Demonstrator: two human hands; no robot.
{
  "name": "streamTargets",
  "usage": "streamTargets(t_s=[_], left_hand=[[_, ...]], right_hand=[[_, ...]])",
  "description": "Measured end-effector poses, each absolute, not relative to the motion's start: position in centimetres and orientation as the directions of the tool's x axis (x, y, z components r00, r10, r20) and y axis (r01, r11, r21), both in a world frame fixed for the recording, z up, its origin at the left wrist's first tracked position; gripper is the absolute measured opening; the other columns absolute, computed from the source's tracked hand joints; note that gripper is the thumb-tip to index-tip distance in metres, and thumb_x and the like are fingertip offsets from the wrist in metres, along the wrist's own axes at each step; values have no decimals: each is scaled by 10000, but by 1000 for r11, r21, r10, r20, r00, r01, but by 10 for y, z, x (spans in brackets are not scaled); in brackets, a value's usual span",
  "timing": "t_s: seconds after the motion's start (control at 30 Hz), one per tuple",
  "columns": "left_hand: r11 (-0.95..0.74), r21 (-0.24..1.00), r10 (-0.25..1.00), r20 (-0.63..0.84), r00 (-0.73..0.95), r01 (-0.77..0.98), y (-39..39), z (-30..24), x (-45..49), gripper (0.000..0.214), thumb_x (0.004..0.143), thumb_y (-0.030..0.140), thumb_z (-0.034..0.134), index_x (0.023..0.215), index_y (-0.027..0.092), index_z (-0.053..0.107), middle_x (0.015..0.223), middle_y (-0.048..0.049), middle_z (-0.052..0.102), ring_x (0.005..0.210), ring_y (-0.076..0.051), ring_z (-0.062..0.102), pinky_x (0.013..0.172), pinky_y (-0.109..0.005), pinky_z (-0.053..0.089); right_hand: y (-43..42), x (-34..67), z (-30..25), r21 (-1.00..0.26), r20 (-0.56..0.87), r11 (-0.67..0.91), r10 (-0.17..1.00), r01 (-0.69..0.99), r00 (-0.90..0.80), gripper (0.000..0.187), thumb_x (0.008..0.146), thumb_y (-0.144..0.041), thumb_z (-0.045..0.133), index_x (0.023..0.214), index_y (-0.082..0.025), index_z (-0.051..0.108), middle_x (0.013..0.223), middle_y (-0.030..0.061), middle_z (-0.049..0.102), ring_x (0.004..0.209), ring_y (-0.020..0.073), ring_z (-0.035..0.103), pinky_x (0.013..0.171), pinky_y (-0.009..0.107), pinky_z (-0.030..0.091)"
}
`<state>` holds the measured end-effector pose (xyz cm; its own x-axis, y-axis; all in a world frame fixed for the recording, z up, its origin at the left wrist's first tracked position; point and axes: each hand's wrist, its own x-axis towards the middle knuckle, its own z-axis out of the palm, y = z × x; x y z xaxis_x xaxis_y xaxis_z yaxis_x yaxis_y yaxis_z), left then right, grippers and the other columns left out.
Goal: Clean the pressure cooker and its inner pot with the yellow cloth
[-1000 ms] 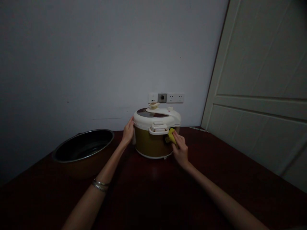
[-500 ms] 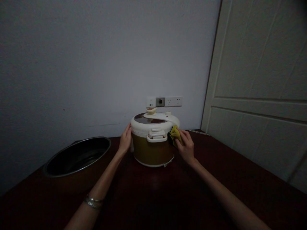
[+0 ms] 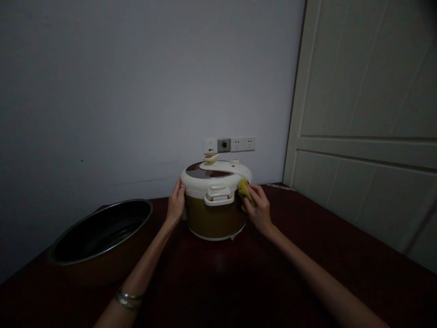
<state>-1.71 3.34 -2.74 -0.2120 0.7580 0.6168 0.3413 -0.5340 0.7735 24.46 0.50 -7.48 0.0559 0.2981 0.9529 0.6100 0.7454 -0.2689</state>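
Pinching a small yellow cloth (image 3: pixel 243 189), the fingers (image 3: pixel 256 193) of the right hand (image 3: pixel 260 213) are curled shut around it. They press it against the right side of the cooker (image 3: pixel 213 216), just under the rim of its cream lid (image 3: pixel 213 176). The left hand (image 3: pixel 175 206) lies open and flat against the opposite side, fingertips up at the lid's edge, gripping nothing and only bracing the pot. The cooker stands upright on the dark table (image 3: pixel 239 282), near the wall and below a socket strip (image 3: pixel 228 145). A wide metal basin (image 3: pixel 99 232) sits well apart to the left, and a panelled door (image 3: pixel 368 136) fills the right. A bracelet (image 3: pixel 127 298) circles the left wrist.

A hard push from the cloth side could slide the cooker across the smooth table if the left hand slackens. The cloth might also snag on the front latch and jolt the lid.

The room is dim. The cloth and hand cover the cooker's right flank, and its back is out of sight. Whether a cord runs up to the sockets cannot be told. The basin's inside is too dark to read, and both arms are cut off at the bottom edge.
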Motion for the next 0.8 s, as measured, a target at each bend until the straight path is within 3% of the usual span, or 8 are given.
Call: streamTargets(t_s=[0.23, 0.37, 0.47, 0.53, 0.63, 0.7, 0.8], left_hand=[[-528, 782, 759, 610, -228, 331, 36, -29, -18, 501, 870, 374, 402, 1333, 183, 433, 1424, -59, 385, 1322, -195, 326, 1105, -346, 219], [-523, 781, 775, 602, -190, 343, 40, -28, -22, 501, 877, 380, 387, 1331, 172, 429, 1420, -82, 390, 1322, -204, 328, 1107, -373, 217], [-507, 742, 732, 640, -236, 439, 35, -23, -19, 528, 865, 378, 422, 1338, 144, 411, 1438, -125, 352, 1346, -238, 274, 1121, -425, 171], [-562, 628, 616, 752, -234, 539, 25, -17, -12, 555, 846, 369, 471, 1351, 155, 386, 1453, -131, 322, 1358, -246, 241, 1125, -444, 160], [-718, 309, 389, 921, -8, 624, 1, -8, 2, 512, 847, 325, 484, 1336, 199, 401, 1416, -109, 390, 1326, -228, 315, 1100, -448, 252], [-792, 97, 280, 935, 217, 603, -13, -4, 11, 491, 841, 298, 498, 1320, 222, 422, 1373, -102, 446, 1287, -230, 378, 1066, -460, 321], [-836, -94, 205, 861, 466, 541, -23, -3, 22, 577, 812, 299, 559, 1352, 206, 378, 1338, -129, 477, 1260, -249, 413, 1029, -469, 379]], right_hand=[[-5, 236, -87, -230, 929, 785, 353, 575, -110, 425, 823, -138, 474, 1231, -251, 517, 1101, 93, 511, 998, 206, 553, 836, 345, 495], [-4, 241, -77, -305, 936, 746, 350, 592, 41, 388, 817, -137, 468, 1185, -224, 556, 1067, 91, 520, 1009, 212, 541, 866, 363, 476], [-10, 254, -74, -270, 910, 784, 397, 559, -117, 396, 795, -138, 493, 1172, -230, 572, 1069, 79, 539, 986, 199, 557, 845, 337, 480], [-12, 270, -73, -276, 892, 785, 424, 555, -156, 379, 779, -152, 514, 1140, -234, 594, 1054, 70, 559, 958, 194, 566, 828, 331, 480], [1, 301, -65, -459, 876, 666, 449, 589, 175, 285, 745, -209, 538, 1005, -193, 653, 957, 73, 587, 885, 209, 566, 819, 365, 468], [22, 317, -56, -577, 812, 591, 486, 563, 323, 261, 712, -251, 548, 926, -168, 671, 882, 70, 608, 826, 217, 563, 809, 393, 462], [61, 324, -44, -630, 771, 582, 550, 515, 321, 248, 694, -275, 524, 839, -144, 675, 757, 54, 640, 718, 208, 580, 721, 382, 490]])
